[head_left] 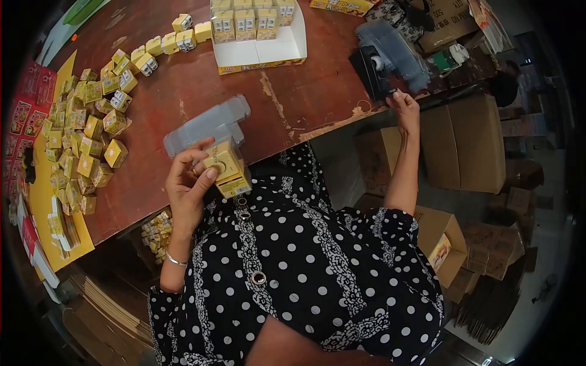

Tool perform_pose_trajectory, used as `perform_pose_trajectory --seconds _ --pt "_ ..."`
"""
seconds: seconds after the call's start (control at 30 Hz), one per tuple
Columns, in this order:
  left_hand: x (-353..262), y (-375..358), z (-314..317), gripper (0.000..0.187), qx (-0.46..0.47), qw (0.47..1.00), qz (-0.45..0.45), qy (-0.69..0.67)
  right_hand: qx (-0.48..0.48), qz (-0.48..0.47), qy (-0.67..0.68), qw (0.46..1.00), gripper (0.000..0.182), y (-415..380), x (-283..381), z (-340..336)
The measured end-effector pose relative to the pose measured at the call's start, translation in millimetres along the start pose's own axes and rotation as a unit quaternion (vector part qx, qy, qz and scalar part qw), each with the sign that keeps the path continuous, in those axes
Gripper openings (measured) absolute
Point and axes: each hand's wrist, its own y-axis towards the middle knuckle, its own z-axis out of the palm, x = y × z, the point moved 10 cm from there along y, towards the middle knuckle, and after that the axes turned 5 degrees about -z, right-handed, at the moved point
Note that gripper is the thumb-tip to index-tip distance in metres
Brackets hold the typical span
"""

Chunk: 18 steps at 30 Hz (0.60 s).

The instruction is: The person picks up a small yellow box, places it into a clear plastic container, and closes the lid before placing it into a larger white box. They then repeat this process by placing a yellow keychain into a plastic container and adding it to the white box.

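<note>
My left hand point(188, 180) grips a small yellow box point(226, 169) over the table's front edge, thumb on its face. Just behind it, flat clear plastic sleeves point(207, 126) lie on the red-brown table point(244, 97). My right hand point(404, 108) is stretched out to the right, its fingertips pinched at the edge of a black object point(372, 73) at the table's edge. Whether the fingers hold a small piece of it is too small to tell. Behind the black object lies a stack of clear plastic sheets point(397, 52).
A pile of small yellow boxes point(79, 140) covers the table's left side, with a row leading toward an open white tray point(262, 58) holding more boxes. A green and white roll point(450, 57) sits at the right. Cardboard cartons point(461, 143) stand below on the right.
</note>
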Motion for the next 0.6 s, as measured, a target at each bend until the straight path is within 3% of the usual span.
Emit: perform_pose_trajectory --seconds 0.3,0.37,0.43,0.5,0.57,0.6 --pt "-6 3 13 0.027 0.01 0.999 0.013 -0.037 -0.037 -0.134 -0.047 0.989 0.015 -9 14 7" --pt "-8 5 20 0.027 0.024 0.996 0.003 -0.085 -0.032 -0.228 -0.196 0.953 0.016 -4 16 -1" --pt "-12 5 22 0.027 0.023 0.995 0.007 -0.099 -0.057 -0.25 -0.292 0.921 0.016 -10 29 -7" --pt "-22 2 22 0.027 0.014 0.996 0.029 -0.083 -0.103 -0.308 -0.302 0.896 0.018 -24 61 -1" --pt "-37 -2 26 0.027 0.018 0.996 0.089 -0.017 -0.116 -0.297 -0.274 0.908 0.012 -44 97 28" --pt "-41 -4 28 0.024 0.009 0.994 0.112 -0.007 -0.067 -0.279 -0.185 0.94 0.012 -57 114 56"
